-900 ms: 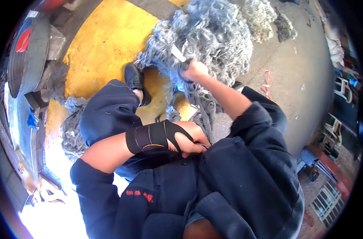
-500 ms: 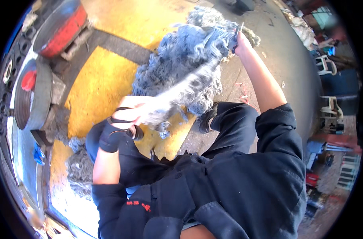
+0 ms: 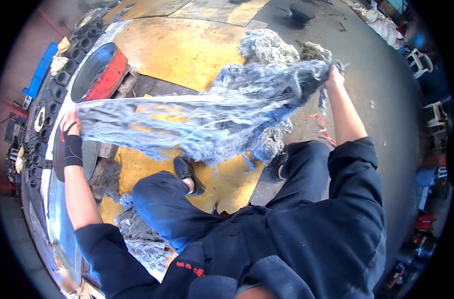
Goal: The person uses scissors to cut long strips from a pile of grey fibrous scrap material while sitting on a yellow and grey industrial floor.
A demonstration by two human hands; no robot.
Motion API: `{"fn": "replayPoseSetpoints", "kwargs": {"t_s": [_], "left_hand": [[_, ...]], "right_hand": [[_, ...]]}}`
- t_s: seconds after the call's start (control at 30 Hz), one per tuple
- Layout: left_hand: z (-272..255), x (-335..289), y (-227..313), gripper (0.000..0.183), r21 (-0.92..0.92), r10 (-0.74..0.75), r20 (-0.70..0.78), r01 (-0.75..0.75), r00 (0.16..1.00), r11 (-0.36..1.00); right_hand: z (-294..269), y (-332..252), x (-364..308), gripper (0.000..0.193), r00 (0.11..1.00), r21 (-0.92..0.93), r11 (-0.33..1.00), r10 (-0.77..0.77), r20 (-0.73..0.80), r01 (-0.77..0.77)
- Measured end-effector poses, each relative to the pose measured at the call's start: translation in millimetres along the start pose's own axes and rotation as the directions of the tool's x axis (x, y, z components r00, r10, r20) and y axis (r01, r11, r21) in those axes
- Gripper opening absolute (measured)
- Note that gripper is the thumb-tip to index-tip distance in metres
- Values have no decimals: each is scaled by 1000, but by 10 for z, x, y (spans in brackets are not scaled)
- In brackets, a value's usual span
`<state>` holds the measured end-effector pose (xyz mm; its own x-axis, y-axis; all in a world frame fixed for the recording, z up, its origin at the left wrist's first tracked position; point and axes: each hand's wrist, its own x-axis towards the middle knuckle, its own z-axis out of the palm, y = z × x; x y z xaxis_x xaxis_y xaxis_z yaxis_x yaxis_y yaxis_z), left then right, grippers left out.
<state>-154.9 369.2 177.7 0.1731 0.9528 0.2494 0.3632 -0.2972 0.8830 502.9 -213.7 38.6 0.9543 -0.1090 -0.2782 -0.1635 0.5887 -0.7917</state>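
A tangled bundle of grey-blue yarn threads [image 3: 197, 119] is stretched sideways between my two arms, sagging a little in the middle. My left hand [image 3: 71, 123], with a black wrist band below it, is closed around its left end, beside the drums. At the far right my right hand [image 3: 334, 77] grips the other end, where the strands narrow; a dark object there is too small to make out. Under and behind the stretched strands lies a bulky heap of the same yarn [image 3: 269, 47], partly hidden by them.
Yellow sheets [image 3: 187, 47] cover part of the floor. A red metal drum [image 3: 109, 77] stands at the left, near a row of dark round parts [image 3: 50, 107]. More grey yarn [image 3: 137, 226] lies by my left leg. Red strings [image 3: 324, 128] lie right of the heap.
My left hand has swung outward to the left and up, drawing the yarn from a loose clump into a long stretched span. My right hand has shifted slightly right.
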Motion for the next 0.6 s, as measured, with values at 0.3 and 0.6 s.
{"fn": "replayPoseSetpoints", "kwargs": {"t_s": [0.3,0.6], "left_hand": [[254,-181,589,47,18,-72,122,70,990,997],[747,-668,1335,29,-173,30,371,37,928,984]], "right_hand": [[-8,-18,-81,30,909,-567,790,31,415,233],[430,463,-1371,45,746,-739,-179,341,573,649]]}}
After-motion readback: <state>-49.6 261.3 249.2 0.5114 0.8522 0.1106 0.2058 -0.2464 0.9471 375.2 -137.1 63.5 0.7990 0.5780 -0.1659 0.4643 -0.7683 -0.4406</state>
